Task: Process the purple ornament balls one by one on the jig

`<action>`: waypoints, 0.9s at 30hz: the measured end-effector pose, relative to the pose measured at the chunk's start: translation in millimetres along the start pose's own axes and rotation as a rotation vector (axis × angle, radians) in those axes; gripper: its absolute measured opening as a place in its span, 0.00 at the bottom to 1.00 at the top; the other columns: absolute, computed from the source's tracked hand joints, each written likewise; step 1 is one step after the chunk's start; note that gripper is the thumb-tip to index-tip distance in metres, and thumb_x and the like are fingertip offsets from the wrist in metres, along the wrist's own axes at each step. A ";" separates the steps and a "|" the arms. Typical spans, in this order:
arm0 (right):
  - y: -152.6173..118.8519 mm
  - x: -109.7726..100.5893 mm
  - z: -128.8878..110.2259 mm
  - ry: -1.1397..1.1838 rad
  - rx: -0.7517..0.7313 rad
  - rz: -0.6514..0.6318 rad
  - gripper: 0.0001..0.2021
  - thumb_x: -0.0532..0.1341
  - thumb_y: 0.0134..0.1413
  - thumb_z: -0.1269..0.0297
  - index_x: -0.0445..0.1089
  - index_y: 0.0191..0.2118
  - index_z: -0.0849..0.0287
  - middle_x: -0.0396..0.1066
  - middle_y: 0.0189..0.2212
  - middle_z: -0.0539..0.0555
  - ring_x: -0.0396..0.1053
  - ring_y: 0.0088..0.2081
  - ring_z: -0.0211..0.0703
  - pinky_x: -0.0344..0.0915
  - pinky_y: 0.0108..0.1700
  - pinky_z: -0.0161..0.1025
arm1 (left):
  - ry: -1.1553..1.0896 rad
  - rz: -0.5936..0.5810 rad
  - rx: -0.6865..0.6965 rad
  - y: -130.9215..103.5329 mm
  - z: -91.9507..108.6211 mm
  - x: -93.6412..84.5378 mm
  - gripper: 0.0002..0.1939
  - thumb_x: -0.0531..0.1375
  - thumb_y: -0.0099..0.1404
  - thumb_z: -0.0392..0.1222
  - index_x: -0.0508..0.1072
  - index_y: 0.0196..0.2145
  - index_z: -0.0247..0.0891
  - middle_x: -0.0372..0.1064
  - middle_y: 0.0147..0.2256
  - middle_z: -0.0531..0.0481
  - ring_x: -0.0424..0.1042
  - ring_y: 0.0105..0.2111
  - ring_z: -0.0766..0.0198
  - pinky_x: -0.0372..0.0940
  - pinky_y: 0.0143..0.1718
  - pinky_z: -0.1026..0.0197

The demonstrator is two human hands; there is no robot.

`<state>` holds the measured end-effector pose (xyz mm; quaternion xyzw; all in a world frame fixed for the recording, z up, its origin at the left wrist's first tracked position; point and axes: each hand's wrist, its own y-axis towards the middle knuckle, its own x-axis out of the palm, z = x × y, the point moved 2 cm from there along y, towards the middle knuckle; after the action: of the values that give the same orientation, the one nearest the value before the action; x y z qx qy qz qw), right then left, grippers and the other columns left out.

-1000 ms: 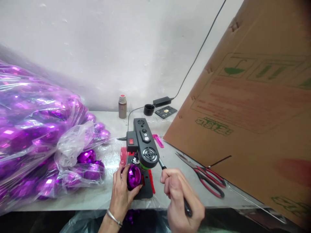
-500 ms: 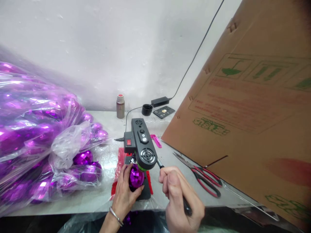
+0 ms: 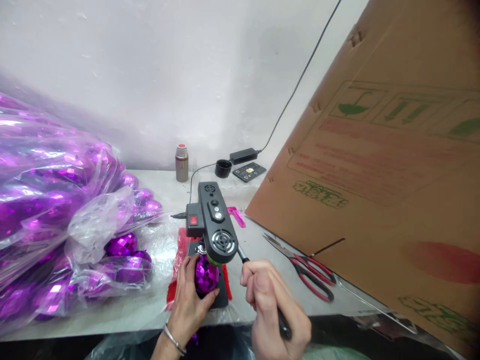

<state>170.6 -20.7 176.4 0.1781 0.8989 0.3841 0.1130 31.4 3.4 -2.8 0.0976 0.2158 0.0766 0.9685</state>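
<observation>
A shiny purple faceted ball [image 3: 206, 275] sits under the front end of a black press-like device [image 3: 217, 220] with a red switch. My left hand [image 3: 188, 292], a bangle on its wrist, curls around the ball's left and lower side, thumb at its lower right. The fist of my right hand [image 3: 275, 305] is wrapped round the device's black-gripped lever [image 3: 284, 325], whose metal rod enters the device's right side. Beneath the device lie a dark base [image 3: 222, 295] and red material [image 3: 181, 250].
Bagged purple balls [image 3: 48, 200] fill the left side. Red-handled scissors [image 3: 315, 275] lie right, beside a large cardboard box [image 3: 375, 175]. Behind stand a metal flask [image 3: 182, 164] and a black cup [image 3: 223, 169], near a power adapter [image 3: 245, 155]. A pink piece [image 3: 237, 216] lies behind the lever.
The whole view has shifted slightly, so the objects appear a little further left. Both hands keep their holds on the ball and lever.
</observation>
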 end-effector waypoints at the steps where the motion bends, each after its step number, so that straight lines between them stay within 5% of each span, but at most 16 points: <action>1: 0.1 0.1 -0.3 0.004 0.004 -0.004 0.17 0.52 0.73 0.77 0.63 0.30 0.56 0.61 0.25 0.48 0.66 0.27 0.35 0.61 0.27 0.34 | -0.045 -0.022 -0.043 1.7 -0.3 -4.1 0.40 0.69 0.59 0.46 0.63 0.66 0.41 0.67 0.65 0.35 0.66 0.68 0.35 0.62 0.68 0.29; 7: -1.3 1.0 -0.4 0.010 0.014 0.005 0.17 0.52 0.73 0.77 0.62 0.31 0.56 0.61 0.25 0.48 0.65 0.27 0.34 0.61 0.27 0.33 | -0.348 -0.169 -0.259 7.2 -5.1 -32.5 0.46 0.73 0.56 0.52 0.61 0.67 0.41 0.68 0.65 0.35 0.70 0.66 0.37 0.60 0.70 0.34; 11: -0.9 1.7 0.2 0.005 0.011 -0.010 0.16 0.52 0.73 0.77 0.61 0.31 0.56 0.61 0.26 0.47 0.65 0.28 0.33 0.62 0.29 0.32 | -0.529 -0.234 -0.339 6.7 -11.0 -35.8 0.48 0.76 0.56 0.54 0.59 0.68 0.43 0.70 0.65 0.36 0.72 0.65 0.41 0.67 0.68 0.41; 18: -0.6 1.8 -1.0 0.008 -0.011 -0.008 0.16 0.52 0.73 0.78 0.60 0.32 0.55 0.60 0.26 0.46 0.64 0.28 0.32 0.61 0.29 0.31 | -0.680 -0.118 -0.419 7.3 -25.8 -41.1 0.49 0.75 0.57 0.60 0.62 0.68 0.41 0.71 0.65 0.36 0.69 0.68 0.40 0.60 0.73 0.41; 22: 0.2 1.7 -1.3 0.007 -0.039 -0.006 0.15 0.52 0.72 0.79 0.59 0.32 0.55 0.60 0.26 0.46 0.64 0.28 0.32 0.61 0.29 0.31 | -0.609 -0.128 -0.377 7.1 -26.0 -42.2 0.48 0.74 0.59 0.60 0.62 0.69 0.40 0.71 0.65 0.36 0.69 0.67 0.40 0.61 0.72 0.40; 27: 0.9 1.2 -0.6 -0.001 -0.052 -0.017 0.15 0.52 0.71 0.79 0.60 0.32 0.55 0.61 0.26 0.47 0.65 0.29 0.33 0.62 0.30 0.31 | -0.177 -0.089 -0.129 9.7 -16.2 -35.7 0.44 0.73 0.58 0.56 0.66 0.67 0.41 0.69 0.67 0.35 0.66 0.69 0.35 0.58 0.72 0.31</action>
<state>169.4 -20.1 177.4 0.1675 0.8901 0.4063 0.1212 -8.6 8.6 -0.7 0.0321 0.1285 0.0385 0.9904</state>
